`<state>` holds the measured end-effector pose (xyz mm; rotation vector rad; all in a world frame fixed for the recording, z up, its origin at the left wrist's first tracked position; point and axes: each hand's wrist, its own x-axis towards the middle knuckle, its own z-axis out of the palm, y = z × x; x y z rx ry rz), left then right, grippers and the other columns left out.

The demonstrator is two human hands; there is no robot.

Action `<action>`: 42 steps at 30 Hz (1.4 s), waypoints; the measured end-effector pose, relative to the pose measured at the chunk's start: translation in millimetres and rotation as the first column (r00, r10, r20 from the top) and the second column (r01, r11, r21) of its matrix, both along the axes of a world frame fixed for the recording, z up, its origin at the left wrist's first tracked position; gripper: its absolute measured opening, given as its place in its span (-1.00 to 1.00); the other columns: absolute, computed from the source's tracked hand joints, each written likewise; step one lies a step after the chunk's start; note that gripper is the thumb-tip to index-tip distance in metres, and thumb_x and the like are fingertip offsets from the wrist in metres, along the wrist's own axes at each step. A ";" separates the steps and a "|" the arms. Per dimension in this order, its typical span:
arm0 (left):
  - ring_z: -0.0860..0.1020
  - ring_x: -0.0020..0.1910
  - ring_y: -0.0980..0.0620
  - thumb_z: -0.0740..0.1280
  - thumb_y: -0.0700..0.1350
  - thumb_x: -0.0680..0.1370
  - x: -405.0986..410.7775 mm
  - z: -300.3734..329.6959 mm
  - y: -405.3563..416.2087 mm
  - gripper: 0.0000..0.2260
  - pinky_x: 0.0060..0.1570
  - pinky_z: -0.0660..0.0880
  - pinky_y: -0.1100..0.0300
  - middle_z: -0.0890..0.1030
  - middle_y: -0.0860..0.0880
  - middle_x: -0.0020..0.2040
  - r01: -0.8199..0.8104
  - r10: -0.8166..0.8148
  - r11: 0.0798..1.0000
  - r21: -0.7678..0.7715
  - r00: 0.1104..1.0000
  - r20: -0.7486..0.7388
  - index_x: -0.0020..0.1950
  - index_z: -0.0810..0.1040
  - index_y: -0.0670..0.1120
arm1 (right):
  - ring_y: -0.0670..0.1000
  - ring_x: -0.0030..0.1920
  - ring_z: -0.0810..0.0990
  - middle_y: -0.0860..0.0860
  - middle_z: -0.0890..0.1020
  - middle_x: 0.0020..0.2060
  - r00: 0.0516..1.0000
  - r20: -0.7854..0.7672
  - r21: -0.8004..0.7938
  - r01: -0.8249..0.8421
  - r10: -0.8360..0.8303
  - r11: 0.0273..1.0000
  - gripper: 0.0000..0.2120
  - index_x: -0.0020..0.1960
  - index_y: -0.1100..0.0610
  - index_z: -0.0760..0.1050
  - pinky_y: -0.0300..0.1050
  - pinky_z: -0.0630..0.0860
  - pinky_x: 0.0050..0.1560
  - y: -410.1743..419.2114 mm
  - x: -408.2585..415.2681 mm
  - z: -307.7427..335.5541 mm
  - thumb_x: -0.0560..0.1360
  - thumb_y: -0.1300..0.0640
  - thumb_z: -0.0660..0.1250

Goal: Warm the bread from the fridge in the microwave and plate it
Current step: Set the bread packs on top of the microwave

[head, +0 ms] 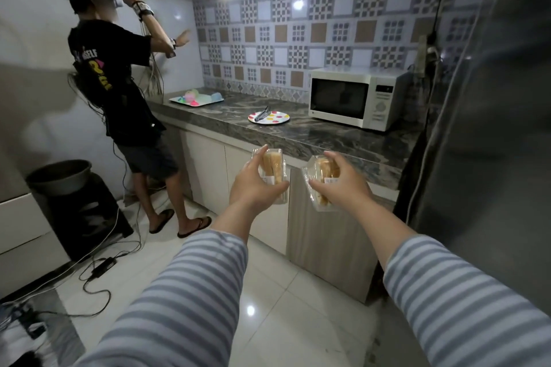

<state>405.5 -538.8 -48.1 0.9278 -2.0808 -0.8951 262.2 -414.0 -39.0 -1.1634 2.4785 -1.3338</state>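
Note:
My left hand (253,185) grips a clear plastic pack of bread (272,165), held upright in front of the counter. A second wrapped pack of bread (323,168) is in my right hand (340,182), just to the right at the same height. On the dark stone counter (313,135) stands a white microwave (354,97) with its door shut. Left of it lies a dotted plate (278,118) with dark tongs (262,114) resting on it. The grey fridge (492,128) fills the right edge, its door shut.
Another person (119,83) wearing a headset stands at the counter's left end, arms raised. A tray of colourful items (196,98) sits by them. Cables and a power brick (103,265) trail over the white floor at left, beside a black stool bearing a basin (59,176).

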 end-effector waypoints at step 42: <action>0.47 0.25 -0.05 0.50 0.03 0.39 -710.2 113.3 -515.7 -0.24 0.10 0.47 0.15 0.42 -0.03 0.38 0.616 -0.623 0.782 -0.094 0.767 -0.153 0.48 0.17 0.22 | 0.08 0.21 0.50 -0.02 0.49 0.27 0.783 -0.141 -0.110 0.596 -0.606 0.795 -0.34 0.40 -0.22 0.24 0.01 0.49 0.15 -448.6 -606.2 111.8 0.38 -0.13 0.44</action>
